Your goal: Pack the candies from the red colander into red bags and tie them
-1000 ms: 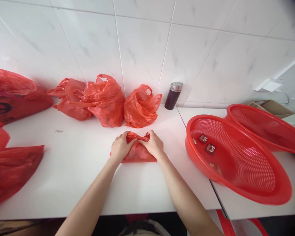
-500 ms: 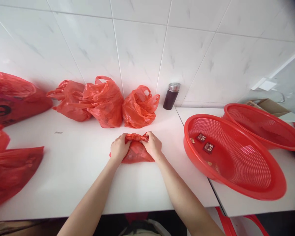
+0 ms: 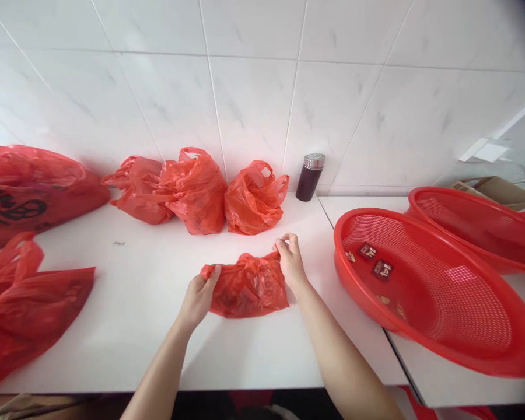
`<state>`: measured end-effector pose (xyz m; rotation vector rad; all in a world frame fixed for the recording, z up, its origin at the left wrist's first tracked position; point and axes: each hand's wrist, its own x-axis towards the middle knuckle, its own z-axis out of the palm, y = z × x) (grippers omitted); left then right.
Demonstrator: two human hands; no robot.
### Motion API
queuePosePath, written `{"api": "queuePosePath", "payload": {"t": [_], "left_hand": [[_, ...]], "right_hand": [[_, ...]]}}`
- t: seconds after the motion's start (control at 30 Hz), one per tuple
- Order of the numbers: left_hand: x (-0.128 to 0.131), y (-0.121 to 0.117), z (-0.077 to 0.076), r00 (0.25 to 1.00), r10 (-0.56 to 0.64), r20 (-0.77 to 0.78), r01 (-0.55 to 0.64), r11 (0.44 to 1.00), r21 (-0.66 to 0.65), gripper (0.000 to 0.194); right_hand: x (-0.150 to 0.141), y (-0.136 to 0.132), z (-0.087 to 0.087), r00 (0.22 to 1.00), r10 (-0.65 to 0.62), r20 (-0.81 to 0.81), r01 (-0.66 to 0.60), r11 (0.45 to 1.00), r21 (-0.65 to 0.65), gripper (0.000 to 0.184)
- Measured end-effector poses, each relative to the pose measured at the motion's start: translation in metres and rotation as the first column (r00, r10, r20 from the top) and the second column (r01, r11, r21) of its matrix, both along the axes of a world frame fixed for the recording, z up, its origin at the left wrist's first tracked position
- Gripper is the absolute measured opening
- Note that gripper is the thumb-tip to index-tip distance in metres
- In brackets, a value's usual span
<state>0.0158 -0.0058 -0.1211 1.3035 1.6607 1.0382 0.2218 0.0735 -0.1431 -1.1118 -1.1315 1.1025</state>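
Note:
A small red plastic bag [image 3: 250,289] is stretched sideways between my two hands, over the white table. My left hand [image 3: 200,293] is closed on its upper left corner, thumb on top. At the upper right corner my right hand [image 3: 290,261] pinches the plastic between thumb and fingers. The bag's contents show only dimly through the film. Behind it stand several filled red plastic bags, the nearest being a bag with upright handles [image 3: 256,201].
A dark flask [image 3: 310,178] with a silver lid stands by the tiled wall. Right of my hands sits a red perforated basket [image 3: 472,303] with a few small packets; another red basket [image 3: 476,227] lies behind. Larger red bags [image 3: 39,315] occupy the left side of the white table [image 3: 149,326].
My hands have moved apart, and the bag's bunched top is now pulled out wide between them. The right hand has shifted to the corner. The camera view has also shifted slightly.

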Motion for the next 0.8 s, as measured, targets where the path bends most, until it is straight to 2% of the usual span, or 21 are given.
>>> {"api": "queuePosePath", "payload": {"t": [0.1, 0.2, 0.27, 0.33, 0.43, 0.5, 0.57, 0.6, 0.67, 0.7, 0.73, 0.77, 0.8], "left_hand": [[0.003, -0.018, 0.007, 0.999, 0.024, -0.044, -0.025, 1.0, -0.017, 0.048], [0.008, -0.035, 0.013, 0.997, -0.036, -0.07, 0.036, 0.999, -0.005, 0.044], [0.01, -0.043, 0.016, 0.996, -0.072, -0.045, 0.072, 0.997, -0.004, 0.044], [0.01, -0.048, 0.018, 0.999, -0.051, 0.02, 0.051, 0.999, -0.009, 0.045], [0.007, -0.05, 0.018, 0.992, 0.028, 0.12, -0.024, 0.999, -0.039, 0.046], [0.002, -0.048, 0.019, 0.982, 0.048, 0.183, -0.042, 0.998, -0.035, 0.046], [-0.001, -0.046, 0.023, 0.968, 0.062, 0.242, -0.077, 0.996, 0.053, 0.042], [-0.002, -0.044, 0.026, 0.968, 0.095, 0.232, -0.13, 0.981, 0.143, 0.038], [0.002, -0.041, 0.033, 0.972, 0.223, 0.068, -0.231, 0.888, 0.398, 0.033], [0.006, -0.039, 0.037, 0.957, 0.281, -0.067, -0.205, 0.824, 0.528, 0.037], [0.012, -0.035, 0.039, 0.928, 0.303, -0.214, -0.113, 0.781, 0.614, 0.041], [0.019, -0.031, 0.04, 0.893, 0.276, -0.357, 0.016, 0.771, 0.637, 0.042], [0.026, -0.025, 0.04, 0.856, 0.189, -0.481, 0.158, 0.79, 0.592, 0.042]], "right_hand": [[0.003, 0.005, -0.002, 0.995, -0.088, -0.038, 0.086, 0.995, -0.041, 0.021], [0.013, 0.015, -0.005, 0.978, -0.202, -0.055, 0.198, 0.977, -0.081, 0.021], [0.02, 0.02, -0.007, 0.963, -0.262, -0.056, 0.256, 0.963, -0.088, 0.021], [0.024, 0.021, -0.007, 0.955, -0.291, -0.055, 0.286, 0.955, -0.085, 0.021], [0.023, 0.017, -0.002, 0.957, -0.282, -0.068, 0.277, 0.958, -0.074, 0.021], [0.021, 0.012, 0.004, 0.969, -0.228, -0.094, 0.222, 0.973, -0.069, 0.022], [0.019, 0.007, 0.012, 0.982, -0.146, -0.122, 0.14, 0.988, -0.062, 0.025], [0.018, 0.005, 0.016, 0.985, -0.101, -0.14, 0.094, 0.994, -0.056, 0.027], [0.015, -0.001, 0.024, 0.98, 0.004, -0.199, -0.011, 0.999, -0.032, 0.028], [0.014, -0.004, 0.028, 0.97, 0.058, -0.236, -0.064, 0.998, -0.015, 0.028], [0.013, -0.007, 0.031, 0.957, 0.111, -0.268, -0.115, 0.993, 0.003, 0.028], [0.011, -0.009, 0.034, 0.944, 0.157, -0.291, -0.158, 0.987, 0.02, 0.027], [0.01, -0.012, 0.036, 0.934, 0.19, -0.303, -0.189, 0.981, 0.033, 0.027]]}}
